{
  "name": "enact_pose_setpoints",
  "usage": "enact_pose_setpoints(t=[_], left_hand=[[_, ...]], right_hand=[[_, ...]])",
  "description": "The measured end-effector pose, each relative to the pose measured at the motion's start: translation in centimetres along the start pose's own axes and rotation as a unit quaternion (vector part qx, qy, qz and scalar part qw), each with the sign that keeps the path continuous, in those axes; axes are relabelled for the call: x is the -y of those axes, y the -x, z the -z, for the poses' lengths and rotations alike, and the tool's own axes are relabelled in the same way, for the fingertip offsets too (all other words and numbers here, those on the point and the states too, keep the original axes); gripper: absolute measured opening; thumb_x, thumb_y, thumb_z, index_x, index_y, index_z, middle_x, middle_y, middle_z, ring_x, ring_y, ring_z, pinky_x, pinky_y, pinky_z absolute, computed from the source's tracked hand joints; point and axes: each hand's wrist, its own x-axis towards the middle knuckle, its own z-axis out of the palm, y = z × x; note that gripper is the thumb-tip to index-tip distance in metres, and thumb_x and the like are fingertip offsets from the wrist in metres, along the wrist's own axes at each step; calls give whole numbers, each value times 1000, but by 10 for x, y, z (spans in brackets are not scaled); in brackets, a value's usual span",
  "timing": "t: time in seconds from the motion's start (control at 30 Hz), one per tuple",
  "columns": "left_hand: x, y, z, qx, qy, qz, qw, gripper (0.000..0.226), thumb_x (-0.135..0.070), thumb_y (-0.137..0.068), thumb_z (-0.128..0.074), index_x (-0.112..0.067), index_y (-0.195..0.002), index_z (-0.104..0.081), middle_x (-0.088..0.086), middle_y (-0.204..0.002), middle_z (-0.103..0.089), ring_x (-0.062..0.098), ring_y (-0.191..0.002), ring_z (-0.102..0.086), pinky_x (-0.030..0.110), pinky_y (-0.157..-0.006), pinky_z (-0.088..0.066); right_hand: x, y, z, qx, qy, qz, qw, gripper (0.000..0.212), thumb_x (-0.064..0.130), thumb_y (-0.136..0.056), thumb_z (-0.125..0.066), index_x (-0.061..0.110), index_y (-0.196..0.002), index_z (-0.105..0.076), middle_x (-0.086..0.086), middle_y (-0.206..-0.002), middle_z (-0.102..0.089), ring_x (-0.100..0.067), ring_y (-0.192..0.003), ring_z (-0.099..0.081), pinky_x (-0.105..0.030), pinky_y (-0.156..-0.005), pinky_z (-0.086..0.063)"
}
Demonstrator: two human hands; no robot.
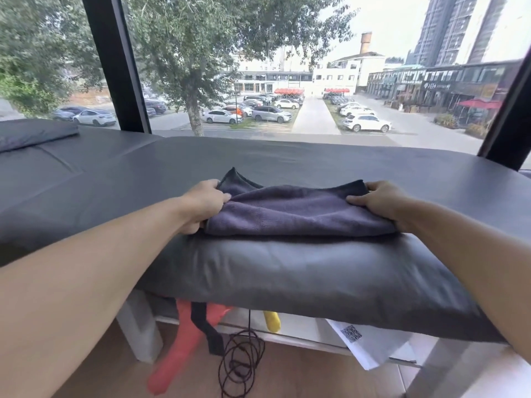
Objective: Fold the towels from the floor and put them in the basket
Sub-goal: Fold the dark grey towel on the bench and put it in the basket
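I work on the grey cushioned bench under the big window, which gives me a flat, slightly soft surface to fold on. The dark purple towel lies near the bench's front edge, already doubled over, its long axis running left to right across my view, with the folded edge toward me and the loose edges toward the glass. One far corner sticks up by my left hand.

My left hand grips the towel's left end, fingers curled round the cloth; my right hand pinches the right end the same way, thumb on top. Both ends are firmly held, nothing slack between them.

To do this fold well, I judge I should keep the tension even, line up the far corners before pressing down, and flatten that raised corner so the layers stack square.

Under the bench I see a red cloth, a coiled cable, a yellow item and a sheet with a QR code. No basket is in view.
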Motion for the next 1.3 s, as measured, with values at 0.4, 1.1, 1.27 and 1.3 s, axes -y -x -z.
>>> enact_pose_setpoints(t=[0.4, 1.1, 1.27, 1.3], left_hand=[[-11, 15, -8, 3, -168, 55, 984, 25, -8, -103, -44, 6, -111, -64, 18, -113, -66, 31, -103, -64, 35, -83, -52], [-19, 34, -23, -85, -402, -80, 908, 9, -24, -96, -53, -24, -105, -55, 1, -112, -62, 29, -107, -61, 35, -82, -43], [-10, 43, -20, -125, -286, -343, 886, 18, -45, -92, -64, -29, -97, -72, -8, -117, -63, 19, -117, -55, 38, -104, -36], [-13, 47, -22, -127, -268, -397, 869, 22, -43, -94, -62, -27, -105, -73, -9, -124, -64, 17, -123, -53, 37, -110, -32]], right_hand=[[30, 4, 14, 122, 200, -102, 967, 53, 54, -72, -82, 13, -101, -65, -1, -97, -69, -18, -81, -62, -26, -64, -47], [-13, -11, 9, -47, 296, 32, 954, 35, 44, -100, -53, 9, -94, -58, -12, -94, -58, -27, -89, -50, -29, -75, -34], [-16, -11, 8, -54, 289, 35, 955, 40, 47, -99, -55, 9, -87, -61, -12, -89, -61, -29, -87, -54, -31, -75, -38], [-16, -11, 8, -55, 288, 34, 955, 41, 47, -98, -55, 9, -87, -63, -12, -89, -62, -29, -87, -55, -30, -75, -38]])
